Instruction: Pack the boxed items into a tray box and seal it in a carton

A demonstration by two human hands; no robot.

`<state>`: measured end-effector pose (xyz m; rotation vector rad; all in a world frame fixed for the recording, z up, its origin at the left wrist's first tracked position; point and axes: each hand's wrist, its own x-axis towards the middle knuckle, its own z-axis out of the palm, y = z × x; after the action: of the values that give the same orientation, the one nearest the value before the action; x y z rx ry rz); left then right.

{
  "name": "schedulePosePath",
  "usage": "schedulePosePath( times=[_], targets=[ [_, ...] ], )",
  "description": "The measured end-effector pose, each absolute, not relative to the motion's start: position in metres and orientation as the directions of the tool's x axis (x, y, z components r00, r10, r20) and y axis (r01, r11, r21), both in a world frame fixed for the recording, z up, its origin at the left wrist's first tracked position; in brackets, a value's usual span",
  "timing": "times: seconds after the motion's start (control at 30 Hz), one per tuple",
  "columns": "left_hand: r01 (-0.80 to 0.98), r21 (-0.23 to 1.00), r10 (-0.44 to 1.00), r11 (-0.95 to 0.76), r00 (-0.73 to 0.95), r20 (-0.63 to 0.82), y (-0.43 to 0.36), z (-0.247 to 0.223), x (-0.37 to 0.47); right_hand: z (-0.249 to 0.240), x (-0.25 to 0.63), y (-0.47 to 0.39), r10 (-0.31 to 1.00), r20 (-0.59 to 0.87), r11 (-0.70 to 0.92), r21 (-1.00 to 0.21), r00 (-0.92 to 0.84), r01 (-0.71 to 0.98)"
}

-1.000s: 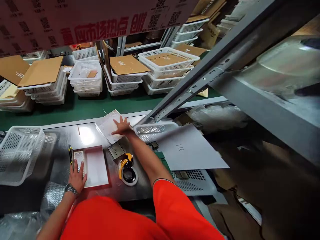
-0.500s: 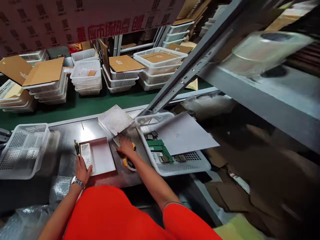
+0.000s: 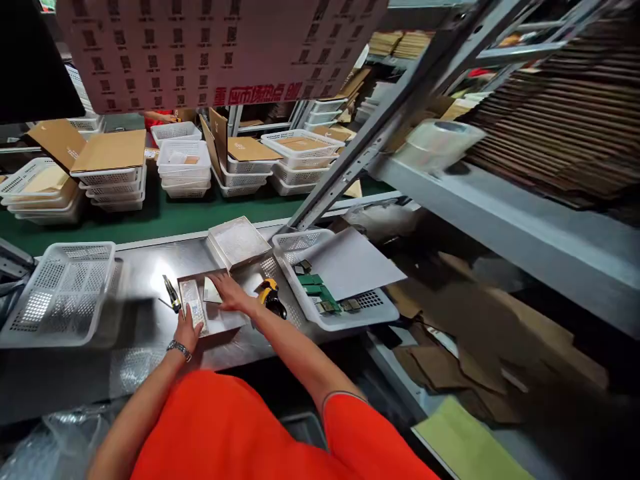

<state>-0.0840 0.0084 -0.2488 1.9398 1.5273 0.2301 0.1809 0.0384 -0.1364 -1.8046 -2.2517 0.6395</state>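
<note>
Flat piece [image 3: 211, 291] moved over open box [image 3: 223, 323], my right hand [image 3: 231, 293] grasping it, my left hand [image 3: 187, 330] at the box's left side, its grip unclear.

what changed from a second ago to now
The right hand left the pale box piece, then brought the flat square piece leftward from beside the tape dispenser into the open box. The left hand stayed at the bubble-wrapped strip.

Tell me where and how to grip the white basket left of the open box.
Probably best by the right rim of the white basket, reaching from the right with the left hand: that edge is raised, long and faces the hand, while a metal frame crowds the left side.
</note>
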Motion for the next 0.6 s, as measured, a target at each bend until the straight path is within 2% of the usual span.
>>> schedulePosePath(
  times=[0.2,0.3,0.4,0.5,0.6],
  targets=[
    [0.796,0.592,0.881,-0.126,0.364,-0.302,0.012,-0.244,-0.088,-0.155,0.172,0.071,0.922,-0.207,0.225,-0.399,-0.327,0.889],
    [0.801,0.587,0.875,-0.116,0.361,-0.321,0.011,-0.246,-0.090,-0.160,0.174,0.073,0.931,-0.234,0.181,-0.368,-0.279,0.912],
    [0.803,0.586,0.880,-0.104,0.349,-0.322,0.009,-0.249,-0.091,-0.170,0.171,0.066,0.959,-0.181,0.148,-0.339,-0.218,0.929],
    [0.790,0.606,0.890,-0.092,0.339,-0.307,0.010,-0.253,-0.093,-0.183,0.167,0.055,0.987,-0.121,0.054,-0.382,-0.108,0.923],
    [0.762,0.641,0.878,-0.089,0.364,-0.311,0.011,-0.254,-0.095,-0.195,0.164,0.048,0.991,-0.129,-0.040,-0.470,-0.024,0.882]
  ],
)
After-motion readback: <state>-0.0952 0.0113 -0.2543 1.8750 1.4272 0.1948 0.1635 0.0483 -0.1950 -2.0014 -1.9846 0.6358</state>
